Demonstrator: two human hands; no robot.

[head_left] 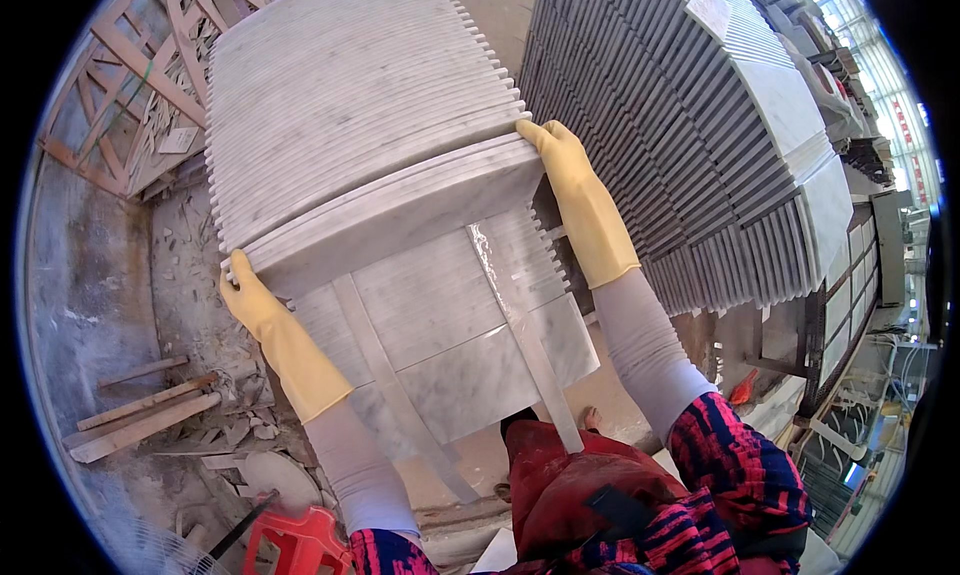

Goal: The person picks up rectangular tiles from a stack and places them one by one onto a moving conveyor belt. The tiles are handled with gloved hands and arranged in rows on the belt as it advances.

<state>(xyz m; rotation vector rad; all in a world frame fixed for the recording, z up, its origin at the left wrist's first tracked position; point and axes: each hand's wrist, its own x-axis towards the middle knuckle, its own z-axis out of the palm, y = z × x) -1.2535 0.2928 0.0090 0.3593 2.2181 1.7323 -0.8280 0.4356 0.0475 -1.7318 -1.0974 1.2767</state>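
Evidently, the front pale slabs (400,225) run crosswise, long axis spanning left hand (250,293) to right hand (562,160); each grip clasps 1 end, neither hand nearer.

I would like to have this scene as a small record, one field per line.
Left hand: yellow-gloved, gripping left end of front slabs
Right hand: yellow-gloved, gripping their right end
Beyond: row of closely packed pale slabs
Nearer the person: two flat strips over lower slabs
Right side: another slab stack
Lower left: red stool
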